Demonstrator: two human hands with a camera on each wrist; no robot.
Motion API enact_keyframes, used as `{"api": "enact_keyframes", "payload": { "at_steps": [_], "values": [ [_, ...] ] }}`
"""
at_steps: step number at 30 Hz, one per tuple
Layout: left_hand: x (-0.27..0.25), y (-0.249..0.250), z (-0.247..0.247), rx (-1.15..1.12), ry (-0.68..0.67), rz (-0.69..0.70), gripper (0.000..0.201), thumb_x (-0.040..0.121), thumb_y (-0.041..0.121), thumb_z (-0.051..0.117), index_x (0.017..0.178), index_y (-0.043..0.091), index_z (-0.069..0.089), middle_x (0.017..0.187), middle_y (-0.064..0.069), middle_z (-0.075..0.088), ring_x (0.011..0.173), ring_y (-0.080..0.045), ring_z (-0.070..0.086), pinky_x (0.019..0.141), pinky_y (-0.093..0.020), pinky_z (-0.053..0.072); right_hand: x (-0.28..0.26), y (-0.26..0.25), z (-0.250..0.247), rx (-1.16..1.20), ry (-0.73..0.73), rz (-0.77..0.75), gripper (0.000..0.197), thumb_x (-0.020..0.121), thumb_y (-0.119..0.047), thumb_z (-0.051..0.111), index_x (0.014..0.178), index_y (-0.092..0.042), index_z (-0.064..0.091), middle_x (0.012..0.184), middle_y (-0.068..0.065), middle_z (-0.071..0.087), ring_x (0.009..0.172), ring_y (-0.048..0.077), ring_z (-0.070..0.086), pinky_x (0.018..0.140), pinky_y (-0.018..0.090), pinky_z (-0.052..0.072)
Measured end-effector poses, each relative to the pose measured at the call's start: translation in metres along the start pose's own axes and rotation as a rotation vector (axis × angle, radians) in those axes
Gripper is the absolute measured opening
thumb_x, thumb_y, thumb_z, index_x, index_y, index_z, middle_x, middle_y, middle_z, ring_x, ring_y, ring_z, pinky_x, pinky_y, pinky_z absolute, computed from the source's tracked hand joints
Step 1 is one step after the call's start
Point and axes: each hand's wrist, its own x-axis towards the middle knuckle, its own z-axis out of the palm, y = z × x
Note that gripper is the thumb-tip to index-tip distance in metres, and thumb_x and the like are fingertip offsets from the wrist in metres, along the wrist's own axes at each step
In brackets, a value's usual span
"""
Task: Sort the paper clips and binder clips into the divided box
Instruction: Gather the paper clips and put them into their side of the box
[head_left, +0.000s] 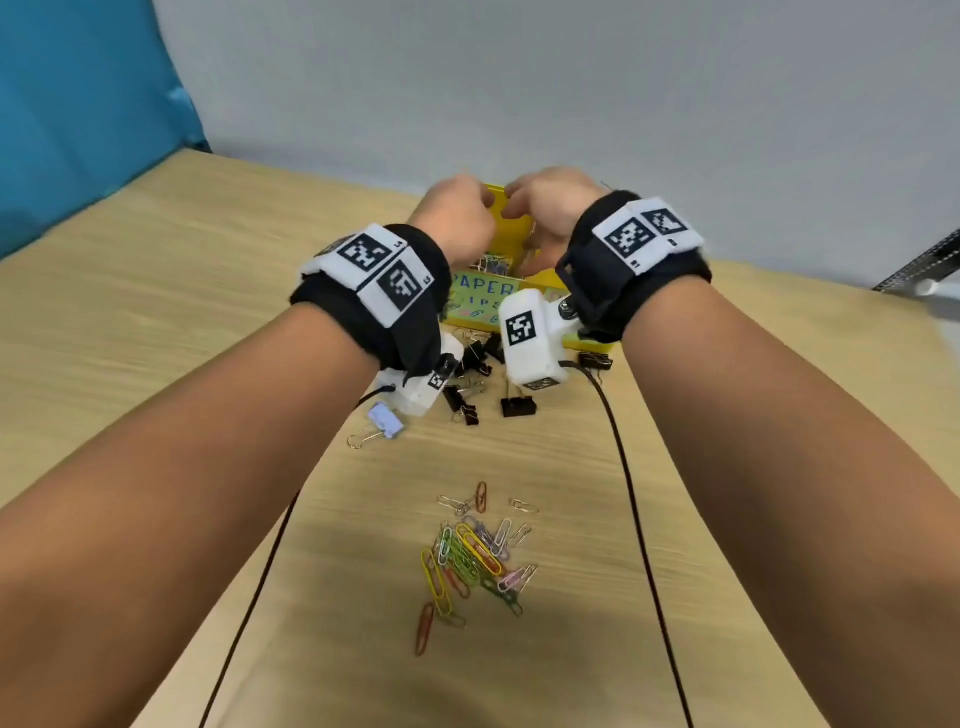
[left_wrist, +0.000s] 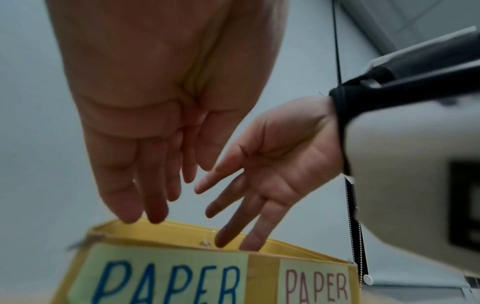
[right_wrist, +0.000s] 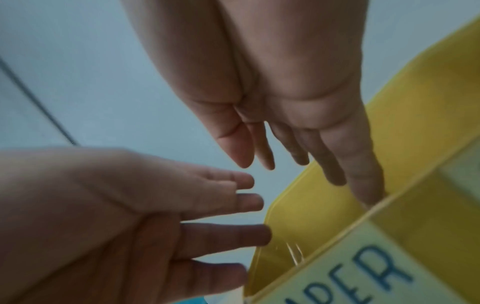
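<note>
A: Both hands are over the yellow divided box (head_left: 511, 218). The left hand (left_wrist: 145, 131) has its fingers straight and pointing down, nothing in them. The right hand (left_wrist: 270, 164) is the same, spread and empty, with two fingertips dipping just inside the box's front wall.

B: So what could go wrong from here?

A: The box looks like light card. With fingers that low inside it, I'd judge a careless lift-out could catch the rim and tip or slide it. The wrist cameras hang low too; the right one (head_left: 532, 340) sits just in front of the box, right above the black binder clips (head_left: 475, 374), and could scatter them.

B: Any mix-up risk?

A: Yes. Both labels on the front wall begin "PAPER", and the rest is cut off or hidden, so I can't tell which compartment takes binder clips. A handful dropped near the divider could land on the wrong side.

B: What's in the box now?

A: From the head view, a few coloured clips (head_left: 493, 262) show in the left compartment, behind the green label. The right compartment is hidden by the right hand.

B: And what's left outside?

A: The binder clips lie just in front of the box, a pale lilac one (head_left: 385, 420) slightly to their left. The coloured paper clips (head_left: 475, 558) sit further in front, on the wooden surface (head_left: 208, 312).
</note>
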Motion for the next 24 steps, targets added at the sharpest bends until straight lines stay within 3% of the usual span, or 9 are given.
{"api": "enact_keyframes", "payload": {
  "at_steps": [3, 5, 8, 10, 13, 15, 18, 20, 24],
  "values": [
    [-0.022, -0.002, -0.008, -0.037, 0.062, 0.077, 0.034, 0.092, 0.004, 0.044, 0.122, 0.009, 0.058, 0.126, -0.009, 0.059, 0.115, -0.022, 0.055, 0.096, -0.026, 0.041, -0.038, 0.004, -0.001, -0.039, 0.079, -0.09, 0.026, 0.088, -0.004, 0.052, 0.112, -0.008, 0.062, 0.098, 0.011, 0.056, 0.095, 0.029, 0.061, 0.087, 0.043, 0.053],
    [-0.049, -0.009, -0.008, -0.078, 0.029, 0.117, 0.023, 0.092, 0.006, 0.048, 0.108, 0.012, 0.063, 0.105, -0.005, 0.063, 0.096, -0.017, 0.056, 0.086, -0.028, 0.044, -0.07, 0.021, 0.005, -0.043, 0.066, -0.11, 0.017, 0.09, -0.005, 0.051, 0.101, -0.009, 0.063, 0.092, 0.01, 0.061, 0.083, 0.023, 0.06, 0.079, 0.041, 0.056],
    [-0.096, -0.03, 0.001, -0.097, -0.245, 0.107, 0.017, 0.09, 0.006, 0.053, 0.083, 0.019, 0.062, 0.077, 0.005, 0.058, 0.072, -0.011, 0.053, 0.068, -0.028, 0.045, -0.111, 0.061, 0.02, -0.263, -0.092, -0.048, 0.019, 0.092, -0.009, 0.05, 0.103, -0.003, 0.064, 0.091, 0.011, 0.066, 0.075, 0.019, 0.059, 0.067, 0.032, 0.056],
    [-0.124, -0.046, 0.015, 0.077, -0.518, 0.115, 0.017, 0.089, 0.008, 0.053, 0.097, 0.019, 0.064, 0.095, 0.0, 0.063, 0.078, -0.01, 0.054, 0.074, -0.027, 0.044, -0.13, 0.09, 0.038, -0.524, -0.221, -0.003, 0.026, 0.093, -0.014, 0.047, 0.108, -0.005, 0.065, 0.093, 0.01, 0.068, 0.074, 0.019, 0.06, 0.064, 0.029, 0.052],
    [-0.159, -0.065, 0.04, 0.384, -0.723, 0.18, 0.05, 0.087, 0.027, 0.061, 0.134, 0.019, 0.048, 0.133, -0.003, 0.048, 0.117, -0.016, 0.045, 0.099, -0.028, 0.039, -0.152, 0.126, 0.064, -0.793, -0.252, -0.006, 0.034, 0.092, -0.013, 0.043, 0.123, -0.013, 0.058, 0.121, 0.011, 0.06, 0.108, 0.026, 0.058, 0.093, 0.033, 0.048],
    [-0.175, -0.075, 0.052, 0.468, -0.712, 0.212, 0.069, 0.078, 0.04, 0.068, 0.138, 0.021, 0.041, 0.137, -0.004, 0.04, 0.126, -0.022, 0.034, 0.108, -0.037, 0.035, -0.167, 0.14, 0.076, -0.776, -0.231, -0.052, 0.037, 0.091, -0.014, 0.045, 0.127, -0.018, 0.053, 0.13, 0.012, 0.049, 0.119, 0.03, 0.049, 0.103, 0.039, 0.043],
    [-0.19, -0.088, 0.056, 0.479, -0.727, 0.234, 0.078, 0.069, 0.045, 0.074, 0.136, 0.022, 0.04, 0.136, -0.003, 0.036, 0.125, -0.022, 0.031, 0.108, -0.037, 0.034, -0.185, 0.153, 0.08, -0.74, -0.32, -0.096, 0.041, 0.088, -0.017, 0.05, 0.129, -0.025, 0.051, 0.128, 0.011, 0.045, 0.122, 0.03, 0.042, 0.105, 0.042, 0.04],
    [-0.199, -0.096, 0.052, 0.494, -0.729, 0.249, 0.082, 0.066, 0.04, 0.077, 0.136, 0.023, 0.039, 0.136, -0.001, 0.035, 0.123, -0.021, 0.031, 0.108, -0.035, 0.034, -0.197, 0.16, 0.077, -0.748, -0.342, -0.096, 0.052, 0.085, -0.029, 0.058, 0.135, -0.029, 0.045, 0.129, 0.01, 0.043, 0.123, 0.029, 0.039, 0.104, 0.041, 0.038],
    [-0.213, -0.102, 0.05, 0.503, -0.663, 0.271, 0.085, 0.065, 0.023, 0.079, 0.138, 0.024, 0.035, 0.134, 0.0, 0.033, 0.121, -0.02, 0.03, 0.103, -0.029, 0.035, -0.211, 0.17, 0.081, -0.753, -0.208, -0.027, 0.088, 0.07, -0.044, 0.074, 0.143, -0.018, 0.031, 0.135, 0.008, 0.033, 0.128, 0.027, 0.03, 0.106, 0.036, 0.034]
  ]
}}
